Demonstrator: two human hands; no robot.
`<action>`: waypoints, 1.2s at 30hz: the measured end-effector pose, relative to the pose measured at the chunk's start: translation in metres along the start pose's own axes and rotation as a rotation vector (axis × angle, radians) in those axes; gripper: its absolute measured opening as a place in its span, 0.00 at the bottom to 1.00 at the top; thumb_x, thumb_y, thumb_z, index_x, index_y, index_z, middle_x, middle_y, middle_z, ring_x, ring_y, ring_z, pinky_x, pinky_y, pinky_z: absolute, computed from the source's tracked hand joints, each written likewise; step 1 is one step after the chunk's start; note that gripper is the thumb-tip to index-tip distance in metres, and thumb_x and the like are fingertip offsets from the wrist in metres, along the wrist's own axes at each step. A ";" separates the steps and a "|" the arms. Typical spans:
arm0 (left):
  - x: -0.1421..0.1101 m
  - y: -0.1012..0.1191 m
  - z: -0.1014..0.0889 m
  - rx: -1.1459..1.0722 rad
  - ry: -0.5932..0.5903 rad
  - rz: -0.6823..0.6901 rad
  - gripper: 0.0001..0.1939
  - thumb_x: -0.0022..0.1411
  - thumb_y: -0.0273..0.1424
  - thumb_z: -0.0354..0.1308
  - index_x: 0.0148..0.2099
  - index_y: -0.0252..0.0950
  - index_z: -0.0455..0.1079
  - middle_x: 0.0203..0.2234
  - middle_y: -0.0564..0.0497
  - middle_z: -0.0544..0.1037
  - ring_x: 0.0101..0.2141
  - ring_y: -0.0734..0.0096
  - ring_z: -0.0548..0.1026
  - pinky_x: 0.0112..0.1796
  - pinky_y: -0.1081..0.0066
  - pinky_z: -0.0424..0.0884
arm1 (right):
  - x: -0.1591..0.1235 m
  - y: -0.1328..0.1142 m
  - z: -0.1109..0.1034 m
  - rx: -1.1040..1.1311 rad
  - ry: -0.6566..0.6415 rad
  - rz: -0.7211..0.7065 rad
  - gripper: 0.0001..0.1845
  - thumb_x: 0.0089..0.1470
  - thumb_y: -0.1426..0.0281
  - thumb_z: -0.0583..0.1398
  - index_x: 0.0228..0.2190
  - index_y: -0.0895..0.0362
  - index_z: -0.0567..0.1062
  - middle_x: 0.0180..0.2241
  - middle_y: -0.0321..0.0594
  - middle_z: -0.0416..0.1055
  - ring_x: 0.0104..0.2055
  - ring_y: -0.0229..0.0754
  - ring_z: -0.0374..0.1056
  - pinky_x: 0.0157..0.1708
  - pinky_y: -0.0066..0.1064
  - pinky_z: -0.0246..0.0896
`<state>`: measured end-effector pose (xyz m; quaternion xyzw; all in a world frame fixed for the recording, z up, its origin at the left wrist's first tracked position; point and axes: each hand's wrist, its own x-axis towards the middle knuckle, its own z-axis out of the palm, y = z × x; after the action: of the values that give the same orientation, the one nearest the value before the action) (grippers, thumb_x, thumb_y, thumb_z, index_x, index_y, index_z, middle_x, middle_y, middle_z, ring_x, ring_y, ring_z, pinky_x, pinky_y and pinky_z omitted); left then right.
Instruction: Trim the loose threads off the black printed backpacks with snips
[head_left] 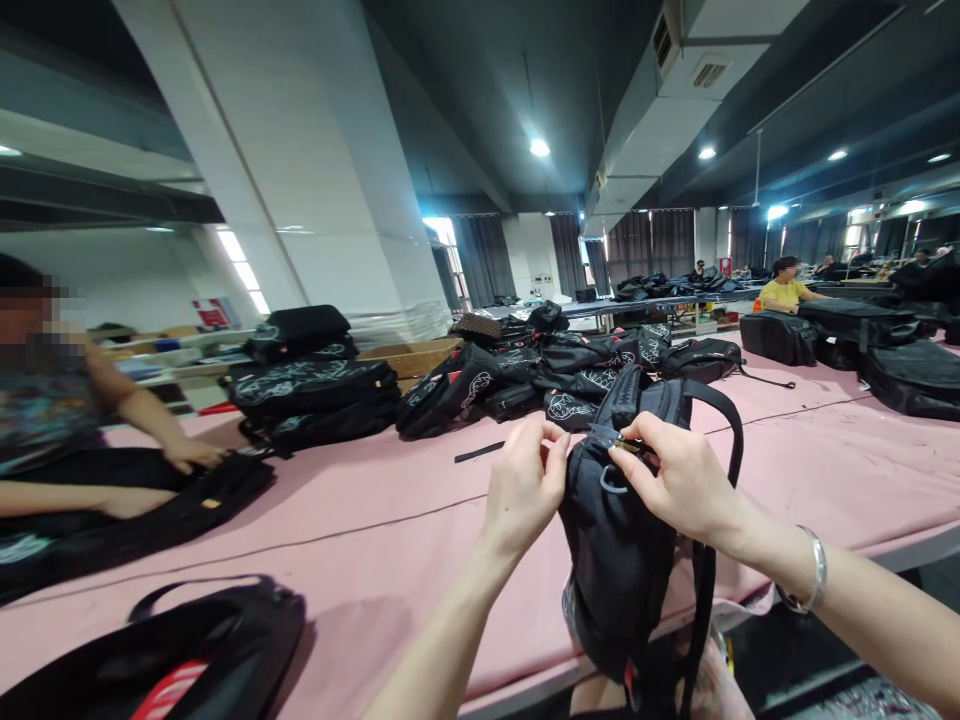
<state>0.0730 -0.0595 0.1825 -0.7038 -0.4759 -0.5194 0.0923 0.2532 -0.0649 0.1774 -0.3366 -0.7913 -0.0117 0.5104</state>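
- Right hand [679,478] is closed round what looks like small snips [619,443], blades pointing left over the top of the black backpack [615,570].
- Left hand [526,482] is pinched narrow by the same backpack top (can't tell if there's a thread in there, tbh).
- Backpack's roughly upright between the forearms, pink table [409,555] stretching out past it.
- Step looks like thread trimming to me; next cut calls for steady fingers, blades off the fabric.
- Beyond the backpack: heaped black bags [514,378].
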 end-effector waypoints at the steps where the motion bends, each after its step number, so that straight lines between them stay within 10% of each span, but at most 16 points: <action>1: 0.000 -0.002 0.001 -0.049 0.014 -0.008 0.10 0.59 0.33 0.49 0.27 0.34 0.62 0.24 0.51 0.68 0.25 0.73 0.69 0.26 0.72 0.66 | 0.000 0.000 0.000 0.002 -0.001 0.001 0.07 0.55 0.67 0.55 0.31 0.58 0.67 0.29 0.37 0.70 0.28 0.35 0.66 0.28 0.25 0.56; 9: 0.000 0.004 0.000 -0.264 -0.150 -0.042 0.08 0.55 0.34 0.56 0.35 0.35 0.70 0.33 0.48 0.71 0.32 0.71 0.71 0.27 0.74 0.69 | -0.001 -0.001 0.000 0.065 0.046 0.011 0.08 0.55 0.66 0.54 0.32 0.59 0.67 0.27 0.37 0.70 0.26 0.35 0.64 0.24 0.24 0.54; 14: 0.003 0.007 0.005 -0.056 -0.033 -0.003 0.09 0.56 0.30 0.52 0.24 0.34 0.64 0.24 0.50 0.68 0.27 0.72 0.67 0.29 0.71 0.65 | 0.000 -0.002 0.000 0.020 0.012 0.004 0.07 0.55 0.66 0.55 0.31 0.58 0.66 0.29 0.37 0.70 0.27 0.35 0.65 0.26 0.24 0.54; 21: -0.011 0.004 0.024 -0.409 0.133 -0.289 0.10 0.58 0.34 0.50 0.28 0.34 0.63 0.26 0.50 0.71 0.31 0.70 0.71 0.33 0.71 0.67 | 0.003 0.000 -0.002 -0.085 -0.101 -0.048 0.07 0.55 0.66 0.55 0.28 0.57 0.66 0.26 0.36 0.68 0.26 0.34 0.63 0.27 0.24 0.52; 36: -0.015 0.007 0.029 -0.284 0.239 -0.209 0.09 0.58 0.33 0.50 0.28 0.35 0.64 0.28 0.50 0.70 0.32 0.70 0.69 0.35 0.71 0.66 | 0.007 0.003 -0.004 -0.131 -0.181 -0.106 0.10 0.56 0.64 0.54 0.30 0.57 0.69 0.26 0.37 0.69 0.29 0.35 0.65 0.29 0.24 0.52</action>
<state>0.0967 -0.0535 0.1596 -0.5899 -0.4539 -0.6678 -0.0061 0.2567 -0.0604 0.1839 -0.3264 -0.8483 -0.0597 0.4125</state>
